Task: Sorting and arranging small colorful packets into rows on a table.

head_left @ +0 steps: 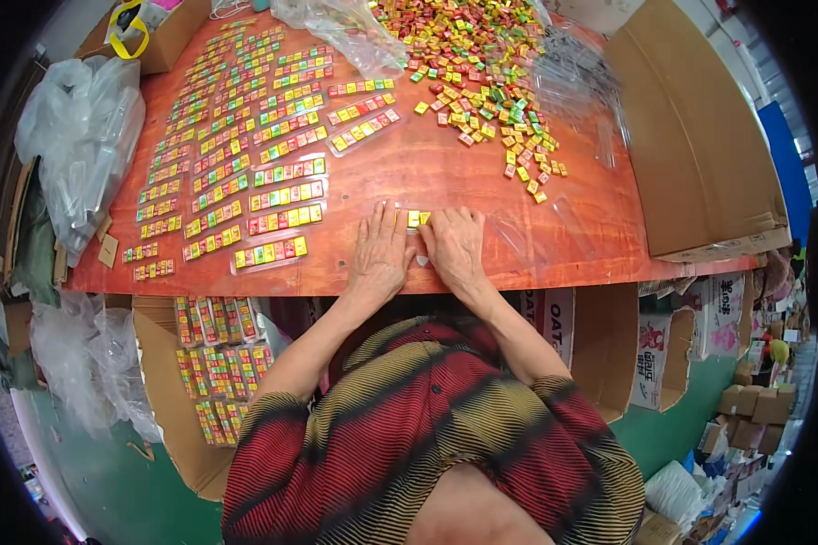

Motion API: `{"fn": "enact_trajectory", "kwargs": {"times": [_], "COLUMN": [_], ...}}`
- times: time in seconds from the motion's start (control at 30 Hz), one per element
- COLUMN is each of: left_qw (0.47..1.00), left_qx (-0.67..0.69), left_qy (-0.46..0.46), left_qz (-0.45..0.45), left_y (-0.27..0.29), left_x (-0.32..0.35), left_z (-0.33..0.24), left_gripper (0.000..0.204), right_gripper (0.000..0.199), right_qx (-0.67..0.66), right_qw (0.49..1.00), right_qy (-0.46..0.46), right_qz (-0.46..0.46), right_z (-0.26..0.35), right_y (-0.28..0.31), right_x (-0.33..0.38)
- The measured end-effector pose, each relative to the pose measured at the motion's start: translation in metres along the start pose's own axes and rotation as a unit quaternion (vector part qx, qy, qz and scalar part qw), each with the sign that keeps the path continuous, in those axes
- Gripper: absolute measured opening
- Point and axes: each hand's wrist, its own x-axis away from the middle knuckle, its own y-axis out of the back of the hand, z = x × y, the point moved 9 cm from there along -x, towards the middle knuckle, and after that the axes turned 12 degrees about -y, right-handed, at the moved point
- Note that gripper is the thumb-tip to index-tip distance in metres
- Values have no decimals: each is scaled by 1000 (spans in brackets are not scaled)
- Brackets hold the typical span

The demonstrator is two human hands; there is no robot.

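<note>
My left hand [379,250] lies on the red tabletop [373,173] near its front edge, fingers stretched forward and flat. Beside it my right hand [456,243] has its fingers bent down around the right end of a short row of small boxes [418,218]. Only a few yellow and white faces of that row show between my hands; my fingers cover the rest. To the left lie many finished-looking strips of small red, yellow and green boxes [286,195], some in clear plastic trays. A heap of loose small boxes [482,54] spreads at the far middle and right.
Clear plastic trays [577,73] are stacked at the far right beside a large cardboard box [700,136]. A bulging plastic bag [82,127] hangs at the left edge. Below the table, an open carton [168,400] holds more strips. A clear plastic bag [345,36] lies at the back.
</note>
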Motion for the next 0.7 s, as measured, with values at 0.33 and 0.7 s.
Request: {"fn": "enact_trajectory", "kwargs": {"times": [0.33,0.7], "left_qw": [1000,1000], "left_qx": [2,-1], "left_qy": [2,11], "left_qz": [-2,15], "left_y": [1,4], "left_x": [1,3], "left_z": [0,-2], "left_gripper": [59,61], "right_gripper": [10,10], "right_qx": [-18,-23], "right_qw": [997,998], "right_qy": [-52,0], "right_qz": [53,67], "right_z": [-16,-10], "right_y": [-12,-7], "right_x": [-12,-11]}}
